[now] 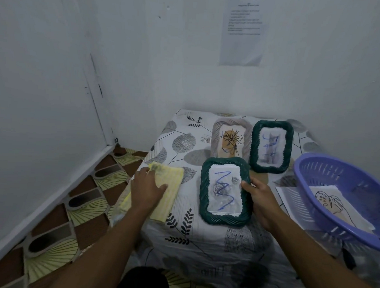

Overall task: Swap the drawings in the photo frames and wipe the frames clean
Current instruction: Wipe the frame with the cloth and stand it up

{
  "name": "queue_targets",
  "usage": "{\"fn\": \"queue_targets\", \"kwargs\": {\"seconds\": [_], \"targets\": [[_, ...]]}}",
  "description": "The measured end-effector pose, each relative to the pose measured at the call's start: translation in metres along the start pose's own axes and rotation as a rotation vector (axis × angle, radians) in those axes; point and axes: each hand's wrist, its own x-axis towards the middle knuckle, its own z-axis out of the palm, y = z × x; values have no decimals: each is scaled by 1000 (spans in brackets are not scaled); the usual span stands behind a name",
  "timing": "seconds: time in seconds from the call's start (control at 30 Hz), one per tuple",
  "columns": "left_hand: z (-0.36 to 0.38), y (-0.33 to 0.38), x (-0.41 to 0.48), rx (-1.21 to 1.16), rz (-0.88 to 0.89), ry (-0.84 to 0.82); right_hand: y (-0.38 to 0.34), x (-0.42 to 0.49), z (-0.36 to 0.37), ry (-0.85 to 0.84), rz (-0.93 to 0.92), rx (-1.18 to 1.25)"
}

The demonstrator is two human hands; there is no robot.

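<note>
The near dark-green frame with a twisted, rope-like rim [225, 190] lies flat on the leaf-patterned tablecloth [181, 230] at the centre of the table, a blue scribble drawing under its clear pane. The right hand [261, 199] grasps it at its 3 o'clock edge, thumb on the rim, fingers hidden beneath. At 9 o'clock from this frame, the left hand [147, 185] rests palm-down on the yellow folded cloth [167, 186], fingers spread and pressing; whether they pinch the fabric cannot be told. At 12 o'clock stand a pale-grey braided frame with a flower sketch [230, 138] and, just beside it at 1 o'clock, a second dark-green frame [271, 146]. At 3 o'clock a purple slotted plastic basket [336, 172] holds a loose leaf drawing [330, 202]. The frame looks light and stiff, its pane probably smudge-prone and fragile, so holding by the ridged rim seems wisest; the cloth is soft and limp
</note>
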Motion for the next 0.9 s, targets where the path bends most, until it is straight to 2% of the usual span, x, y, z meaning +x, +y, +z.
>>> {"fn": "queue_targets", "kwargs": {"seconds": [0.07, 0.17, 0.3, 0.37, 0.47, 0.53, 0.6, 0.67, 0.7, 0.77, 0.9], "targets": [[-5, 1, 2, -54, 2, 25, 1, 0, -2, 7, 2, 1], [-15, 10, 6, -292, -57, 59, 2, 0, -3, 8, -3, 4], [-24, 16, 19, -557, -298, -141, 2, 0, -4, 12, -2, 18], [-24, 17, 23, -540, -245, -190, 2, -1, -5, 14, 2, 26], [-33, 27, 22, -511, -68, -163, 1, 0, -7, 24, 8, 34], [-39, 38, 22, -746, -59, -252, -1, 0, -8, 30, 6, 40], [-45, 51, 22, -1155, -207, -392, -4, -1, -8, 37, 3, 39], [-49, 69, 18, -1423, -305, -385, -8, -1, -7, 41, -3, 41], [-53, 82, 12, -1420, -281, -333, -9, -1, -6, 40, -5, 46], [-53, 108, -5, -1236, -82, -235, -10, -3, -4, 36, -13, 56], [-33, 147, -40, -585, 554, -269, -12, -8, 0, 13, -36, 89]]}}
